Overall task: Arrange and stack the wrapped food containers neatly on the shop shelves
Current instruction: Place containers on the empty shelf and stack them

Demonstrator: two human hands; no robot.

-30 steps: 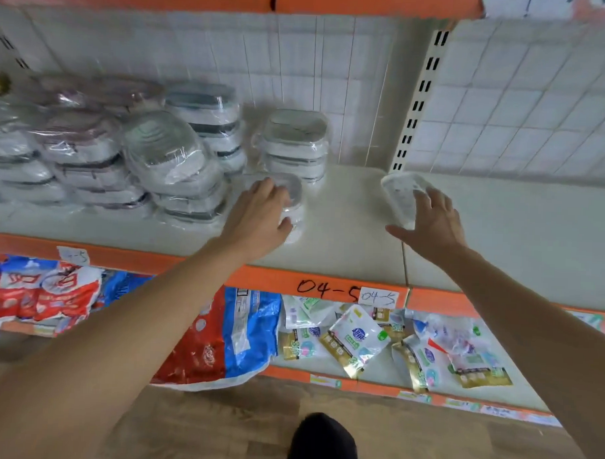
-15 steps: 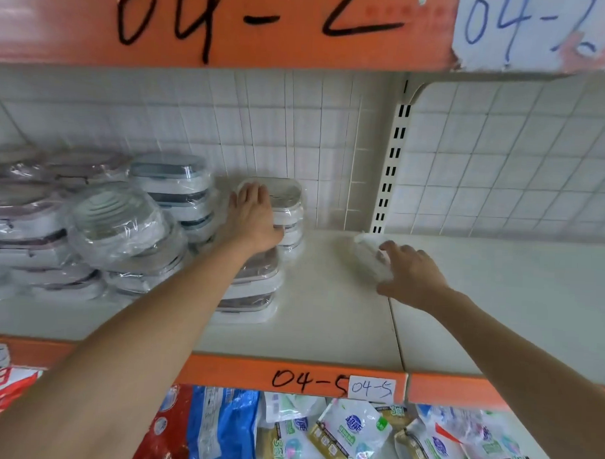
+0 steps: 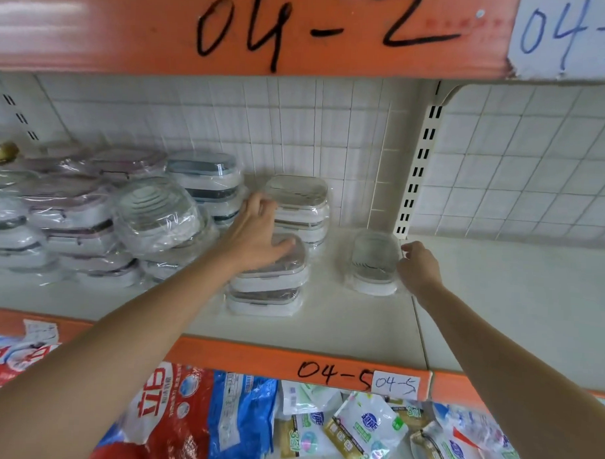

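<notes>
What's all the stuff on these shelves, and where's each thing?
Plastic-wrapped white lidded food containers: many, in stacks, shelf left.
Front stack of wrapped containers: two, white, shelf middle.
Rear stack: white, behind it.
Single clear wrapped container: one, beside the upright.
Orange shelf edge: marked 04-5.
Red and blue bags: lower shelf.
Small sachets: lower shelf, right.
Left hand: rests on front stack.
Right hand: touches single container.
</notes>
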